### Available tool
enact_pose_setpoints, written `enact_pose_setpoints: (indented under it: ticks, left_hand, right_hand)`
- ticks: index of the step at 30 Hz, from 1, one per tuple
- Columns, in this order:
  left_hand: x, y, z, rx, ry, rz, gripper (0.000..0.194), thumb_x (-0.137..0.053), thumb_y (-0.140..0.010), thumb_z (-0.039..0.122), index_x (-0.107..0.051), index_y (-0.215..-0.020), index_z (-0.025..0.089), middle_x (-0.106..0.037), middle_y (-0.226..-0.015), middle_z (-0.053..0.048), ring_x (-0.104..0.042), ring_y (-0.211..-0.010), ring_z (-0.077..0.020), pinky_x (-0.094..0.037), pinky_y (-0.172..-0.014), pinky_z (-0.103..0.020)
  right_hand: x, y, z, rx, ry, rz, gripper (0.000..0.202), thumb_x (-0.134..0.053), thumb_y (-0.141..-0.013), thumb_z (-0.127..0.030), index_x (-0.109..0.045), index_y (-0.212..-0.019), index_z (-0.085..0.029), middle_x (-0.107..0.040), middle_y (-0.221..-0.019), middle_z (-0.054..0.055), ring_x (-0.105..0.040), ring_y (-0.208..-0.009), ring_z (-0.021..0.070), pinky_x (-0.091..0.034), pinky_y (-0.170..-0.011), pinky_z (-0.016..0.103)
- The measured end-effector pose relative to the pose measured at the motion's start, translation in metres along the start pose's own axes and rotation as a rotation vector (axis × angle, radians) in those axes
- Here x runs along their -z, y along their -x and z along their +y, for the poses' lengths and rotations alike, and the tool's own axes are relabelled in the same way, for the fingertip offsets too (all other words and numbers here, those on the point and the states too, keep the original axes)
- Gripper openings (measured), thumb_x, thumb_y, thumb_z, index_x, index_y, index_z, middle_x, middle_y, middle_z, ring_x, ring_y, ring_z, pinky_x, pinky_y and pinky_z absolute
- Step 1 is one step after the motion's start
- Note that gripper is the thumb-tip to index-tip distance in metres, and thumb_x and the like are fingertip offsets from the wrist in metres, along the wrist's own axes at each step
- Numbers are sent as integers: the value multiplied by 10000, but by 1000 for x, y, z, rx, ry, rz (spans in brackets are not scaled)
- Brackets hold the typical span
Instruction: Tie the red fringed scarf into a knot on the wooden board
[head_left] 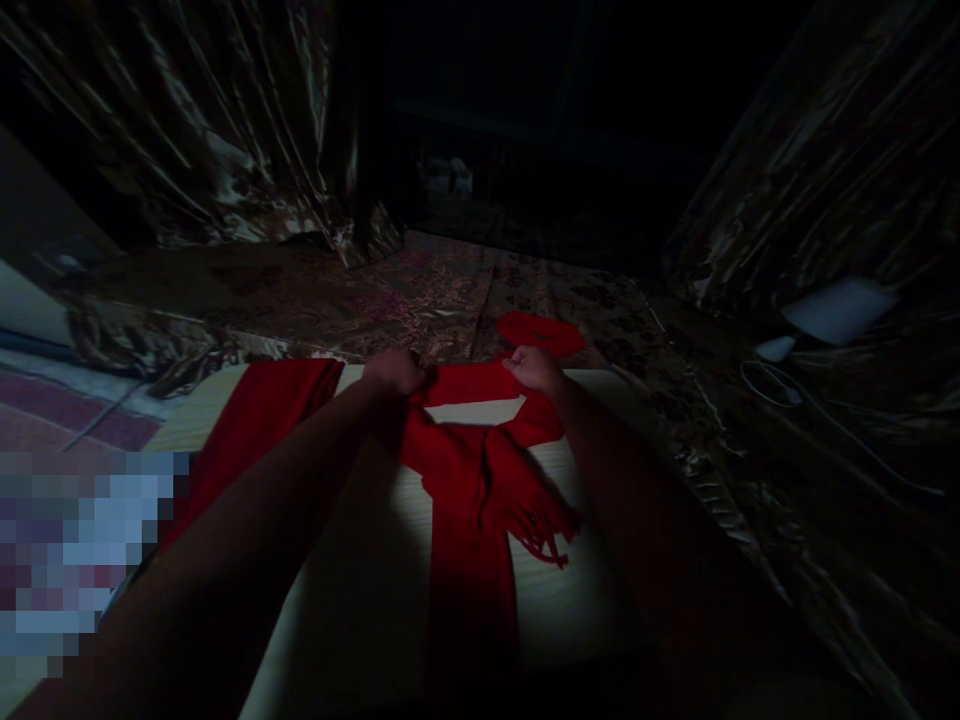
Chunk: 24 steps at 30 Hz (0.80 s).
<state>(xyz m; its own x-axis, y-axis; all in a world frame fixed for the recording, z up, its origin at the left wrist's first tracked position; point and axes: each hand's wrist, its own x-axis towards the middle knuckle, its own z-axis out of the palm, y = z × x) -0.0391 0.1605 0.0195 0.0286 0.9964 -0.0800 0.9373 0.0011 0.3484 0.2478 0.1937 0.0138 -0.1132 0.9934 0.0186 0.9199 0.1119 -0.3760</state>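
A red fringed scarf (471, 500) lies on the pale wooden table (360, 560), looped at its far end, with one long tail running toward me and a shorter fringed end spread to the right. At the loop's far left corner, my left hand (396, 372) is closed on the cloth. Thumb and fingers of my right hand (534, 368) pinch the loop's far right corner. Bare table shows through the loop. Left of the scarf, partly behind my left forearm, lies a folded red cloth (281, 395).
A flat red item (541, 333) rests on the patterned cloth-covered ledge (420, 280) beyond the table. Patterned curtains (247, 130) hang at both sides. A white lamp-like object (840, 308) with a thin cable (772, 385) is at the right. The room is dim.
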Motion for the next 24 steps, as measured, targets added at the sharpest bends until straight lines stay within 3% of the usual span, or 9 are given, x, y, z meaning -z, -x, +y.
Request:
enact_pose_setpoints:
  ticks: [3,6,9,11,14,16,19,24]
  left_hand:
    - [4,17,12,-9,-146,79,628,-464,-879,632,-665,-1202,133,-684,-1197,-234,-635,-1124,-388,-491,-911,-437]
    - [11,49,34,-112,-197,289,562,-500,-904,527,-591,-1299,139,-628,-1301,-211,-560,-1236,-369,-441,-1003,-454]
    - [13,96,62,-303,-87,176,454,-463,-949,453,-612,-1278,178,-677,-1232,-142,-608,-1177,-293,-470,-980,-384]
    - [7,129,78,-446,13,96,508,-434,-972,509,-571,-1367,220,-651,-1321,-107,-599,-1214,-262,-470,-1006,-365]
    - [-12,166,91,-537,11,39,654,-406,-969,603,-431,-1520,251,-490,-1528,-117,-441,-1403,-325,-351,-1137,-515]
    - [-28,179,92,-533,-25,14,665,-360,-975,630,-423,-1531,271,-434,-1568,-126,-382,-1439,-368,-266,-1152,-631]
    - [-46,183,86,-564,-44,47,658,-388,-975,605,-417,-1539,267,-390,-1594,-129,-333,-1466,-370,-204,-1170,-649]
    - [-56,181,78,-571,-4,100,648,-409,-967,611,-448,-1523,279,-468,-1544,-122,-357,-1452,-364,-194,-1175,-651]
  right_hand:
    - [6,4,-2,-3,10,33,295,-577,-927,-456,-693,-882,-188,-733,-896,84,-625,-767,176,-373,-634,259]
    - [16,14,-5,-4,-7,148,335,-527,-956,-468,-693,-880,-187,-731,-887,79,-635,-788,179,-397,-668,259]
    - [25,31,-1,36,-45,243,331,-514,-961,-454,-694,-896,-183,-726,-886,62,-647,-814,175,-433,-719,259]
    - [29,46,6,110,-47,201,296,-593,-909,-447,-697,-981,-179,-724,-961,61,-657,-869,178,-462,-774,262]
    - [32,68,19,224,57,66,542,-776,-747,-423,-652,-1210,-170,-678,-1192,104,-649,-1031,219,-480,-901,291]
    - [32,81,24,243,144,24,696,-803,-721,-366,-578,-1342,-147,-633,-1295,147,-627,-1125,249,-464,-973,309]
    - [30,92,26,165,225,52,613,-678,-824,-202,-519,-1411,-127,-652,-1274,179,-638,-1139,255,-458,-981,309]
    - [30,94,27,-217,112,204,398,-490,-904,-138,-642,-1271,-145,-722,-1165,150,-669,-1111,233,-465,-952,277]
